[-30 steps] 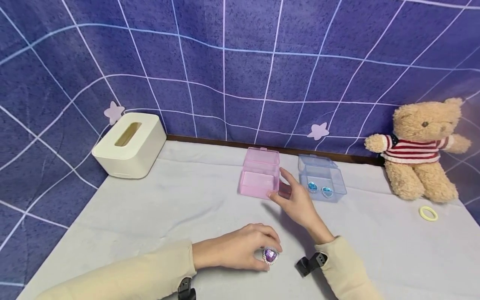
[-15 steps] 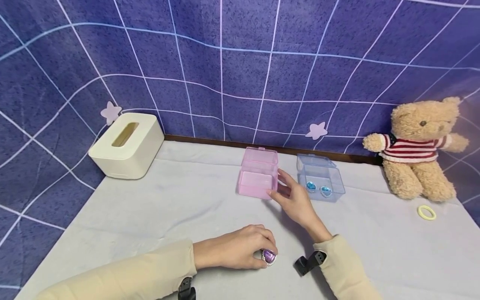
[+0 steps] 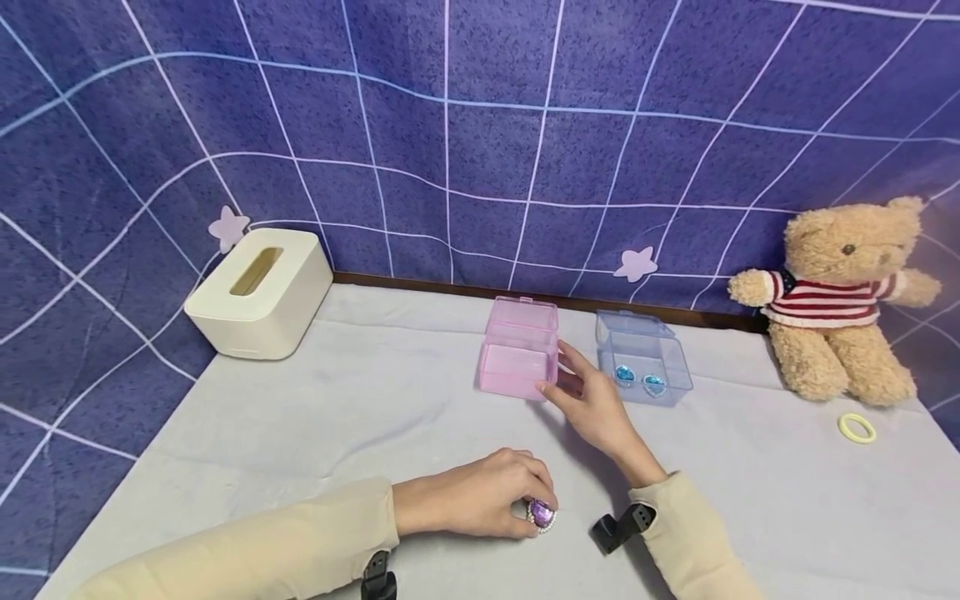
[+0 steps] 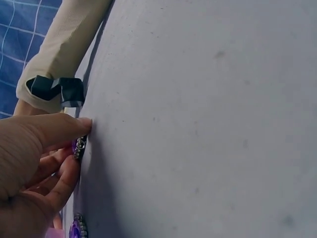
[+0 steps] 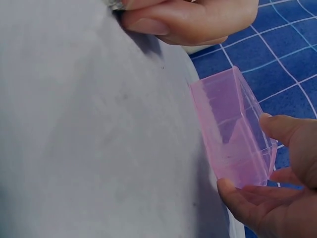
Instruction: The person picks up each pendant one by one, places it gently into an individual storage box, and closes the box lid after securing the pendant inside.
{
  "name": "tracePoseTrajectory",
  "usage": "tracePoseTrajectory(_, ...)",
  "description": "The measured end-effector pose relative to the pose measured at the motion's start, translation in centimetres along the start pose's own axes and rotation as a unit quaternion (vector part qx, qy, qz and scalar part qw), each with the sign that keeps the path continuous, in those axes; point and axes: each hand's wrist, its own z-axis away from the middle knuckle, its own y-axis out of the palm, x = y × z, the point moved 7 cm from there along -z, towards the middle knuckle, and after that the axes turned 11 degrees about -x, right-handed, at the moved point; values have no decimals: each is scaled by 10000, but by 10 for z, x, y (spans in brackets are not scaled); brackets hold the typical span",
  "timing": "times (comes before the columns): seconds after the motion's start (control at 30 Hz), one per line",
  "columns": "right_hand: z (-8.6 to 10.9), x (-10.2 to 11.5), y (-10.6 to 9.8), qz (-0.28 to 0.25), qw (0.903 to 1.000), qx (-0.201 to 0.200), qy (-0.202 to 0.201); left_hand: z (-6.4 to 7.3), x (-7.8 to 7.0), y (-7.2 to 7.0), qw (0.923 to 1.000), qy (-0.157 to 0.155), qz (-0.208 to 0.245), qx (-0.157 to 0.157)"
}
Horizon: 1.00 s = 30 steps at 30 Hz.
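My left hand (image 3: 487,493) is low over the table's front part, pinching a purple gem (image 3: 542,513) with a silver beaded rim between thumb and fingers. In the left wrist view a second purple gem (image 4: 78,228) lies on the cloth near the same hand; in the head view it is hidden. My right hand (image 3: 596,408) grips the right end of a pink see-through box (image 3: 517,383), its thumb at the front corner and fingers farther back. The box's lid (image 3: 523,313) stands open, and nothing shows inside it.
To the right of the pink box stands an open blue see-through box (image 3: 675,371) with two blue gems (image 3: 625,375) inside. A white tissue box (image 3: 258,292) is at the back left. A teddy bear (image 3: 840,308) and a yellow ring (image 3: 857,428) are at the right.
The purple gem has tilted slightly in my left fingers, and the fingertips cover more of its upper edge. My right hand stays at the pink box.
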Motion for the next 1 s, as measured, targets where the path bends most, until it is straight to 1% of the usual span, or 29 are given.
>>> tracePoseTrajectory(0.13, 1, 0, -1, 44, 10000, -3, -64, -2, 0, -1, 10000, -31, -39, 56)
tracePoseTrajectory(0.27, 1, 1, -1, -4, 10000, 36, -76, -4, 2, -8, 9997, -223, 50, 71)
tracePoseTrajectory(0.4, 1, 1, 0, -17, 10000, 28, -93, -8, 7, -24, 9986, -510, 153, -53)
tracePoseTrajectory(0.5, 1, 1, 0, -33, 9999, 45, -104, -12, 12, -39, 9972, -662, 198, -271)
tracePoseTrajectory(0.57, 1, 0, 1, -46, 9999, 68, -99, -16, 18, -50, 9953, -801, 289, -467)
tracePoseTrajectory(0.7, 1, 0, 0, -7, 9999, 74, -128, -29, 31, -75, 9882, -1041, 509, -1005)
tracePoseTrajectory(0.77, 1, 0, -1, 20, 9999, 74, -137, -37, 39, -86, 9849, -1132, 499, -1212)
tracePoseTrajectory(0.8, 1, 1, -1, 42, 9999, 77, -140, -41, 44, -90, 9841, -1145, 426, -1286)
tracePoseTrajectory(0.87, 1, 1, -1, 84, 9999, 81, -128, -48, 54, -96, 9831, -1230, 228, -1333)
tracePoseTrajectory(1.0, 1, 1, 0, 116, 9998, 90, -111, -59, 77, -100, 9806, -1498, -86, -1259)
